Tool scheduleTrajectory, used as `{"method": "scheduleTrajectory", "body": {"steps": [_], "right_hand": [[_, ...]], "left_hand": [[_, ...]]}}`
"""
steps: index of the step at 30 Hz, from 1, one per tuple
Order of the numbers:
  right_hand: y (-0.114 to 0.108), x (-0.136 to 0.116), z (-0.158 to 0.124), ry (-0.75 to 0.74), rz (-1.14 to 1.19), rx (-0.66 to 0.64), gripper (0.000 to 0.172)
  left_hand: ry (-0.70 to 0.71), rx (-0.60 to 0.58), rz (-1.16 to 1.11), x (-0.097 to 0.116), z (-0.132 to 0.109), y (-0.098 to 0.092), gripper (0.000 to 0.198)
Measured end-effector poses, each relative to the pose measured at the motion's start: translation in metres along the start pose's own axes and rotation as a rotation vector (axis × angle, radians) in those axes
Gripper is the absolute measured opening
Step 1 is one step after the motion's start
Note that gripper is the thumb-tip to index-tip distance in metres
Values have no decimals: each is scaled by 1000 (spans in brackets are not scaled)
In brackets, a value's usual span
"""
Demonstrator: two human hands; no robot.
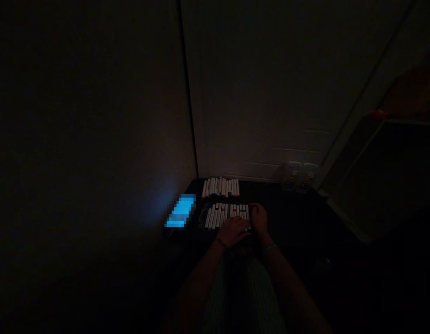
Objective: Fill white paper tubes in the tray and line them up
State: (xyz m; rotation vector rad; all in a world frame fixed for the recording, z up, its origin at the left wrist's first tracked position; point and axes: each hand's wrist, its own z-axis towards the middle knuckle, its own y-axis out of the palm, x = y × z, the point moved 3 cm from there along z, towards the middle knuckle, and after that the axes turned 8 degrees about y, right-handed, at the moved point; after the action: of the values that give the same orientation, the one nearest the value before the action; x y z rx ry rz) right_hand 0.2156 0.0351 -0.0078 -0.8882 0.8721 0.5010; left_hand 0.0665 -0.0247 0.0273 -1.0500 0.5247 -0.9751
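On the dark table a row of white markers (219, 215) with coloured cap ends lies side by side in front of me. My left hand (233, 230) lies across the near right part of this row, fingers stretched out to the right over the lower ends of several markers. At the right end of the row stands my right hand (259, 218), its fingers bent inward beside the last marker, with no held object visible. Dim light hides whether its fingertips touch that marker. Behind, near the wall, a second group of white markers (221, 187) lies close together.
A glowing blue pixelated screen (181, 211) stands left of the markers by the left wall. Two clear plastic containers (292, 176) with labels are at the back right of the table (291, 213). A pale wall (256, 116) rises behind; a dark panel leans at the right.
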Motion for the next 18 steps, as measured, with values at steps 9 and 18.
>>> {"method": "scheduleTrajectory", "body": {"steps": [9,18], "right_hand": [[-1,4,1,6,23,74,32],[-12,3,-1,-73,-58,33,32]], "left_hand": [[-17,96,-10,0,-4,-2,37],[-619,553,-5,-34,-53,-36,35]]}}
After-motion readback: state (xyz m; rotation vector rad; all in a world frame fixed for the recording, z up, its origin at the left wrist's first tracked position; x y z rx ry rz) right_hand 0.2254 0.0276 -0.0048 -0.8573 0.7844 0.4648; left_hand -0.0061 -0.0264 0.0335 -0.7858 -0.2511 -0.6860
